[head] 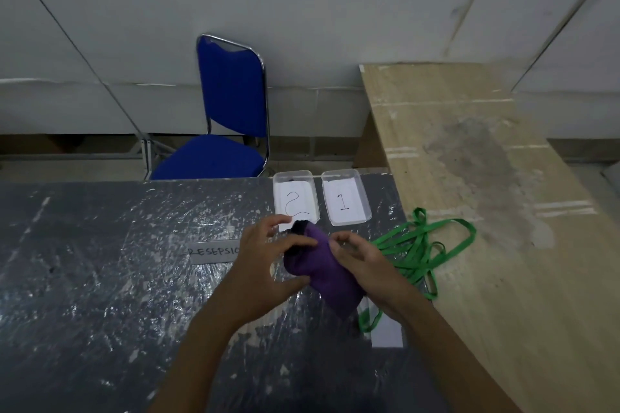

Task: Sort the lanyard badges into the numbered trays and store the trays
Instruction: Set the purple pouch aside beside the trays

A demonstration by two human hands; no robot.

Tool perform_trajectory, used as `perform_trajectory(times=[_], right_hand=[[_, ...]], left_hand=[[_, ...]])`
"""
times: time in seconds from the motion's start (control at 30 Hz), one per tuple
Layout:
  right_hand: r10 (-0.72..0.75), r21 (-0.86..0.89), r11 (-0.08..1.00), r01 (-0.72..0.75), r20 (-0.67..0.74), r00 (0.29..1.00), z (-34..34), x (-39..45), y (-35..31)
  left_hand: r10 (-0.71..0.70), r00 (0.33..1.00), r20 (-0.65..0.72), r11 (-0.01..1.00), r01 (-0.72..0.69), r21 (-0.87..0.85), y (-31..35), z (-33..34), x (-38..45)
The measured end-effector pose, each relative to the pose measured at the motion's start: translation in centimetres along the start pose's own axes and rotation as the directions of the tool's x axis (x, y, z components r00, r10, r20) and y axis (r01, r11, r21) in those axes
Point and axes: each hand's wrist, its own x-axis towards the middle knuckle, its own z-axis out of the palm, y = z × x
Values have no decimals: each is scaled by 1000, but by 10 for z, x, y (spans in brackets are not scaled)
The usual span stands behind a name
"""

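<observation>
Head view is showing the left hand (268, 265) gripping a purple cloth pouch (322, 275) with a black top, while the right hand (360, 261) is pinching its upper edge above the grey table (100, 278). Green lanyards (419, 248) are lying tangled just right, near trays marked 2 (295, 198) and 1 (345, 196).

A reception desk in a plain office: a "RESEPSIO…" label (213, 251) lies on the scuffed grey worktop (100, 261), a blue chair (231, 111) stands against bare white wall panels (302, 10).
</observation>
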Motion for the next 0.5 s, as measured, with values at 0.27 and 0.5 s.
perform_trajectory(times=[0.27, 0.5], right_hand=[[-35, -31, 999, 34, -18, 999, 7, 5, 7], [-71, -226, 973, 41, -124, 990, 1, 8, 8]], left_hand=[[-564, 724, 398, 274, 618, -737, 30, 29, 16], [-532, 742, 408, 200, 578, -791, 21, 40, 47]])
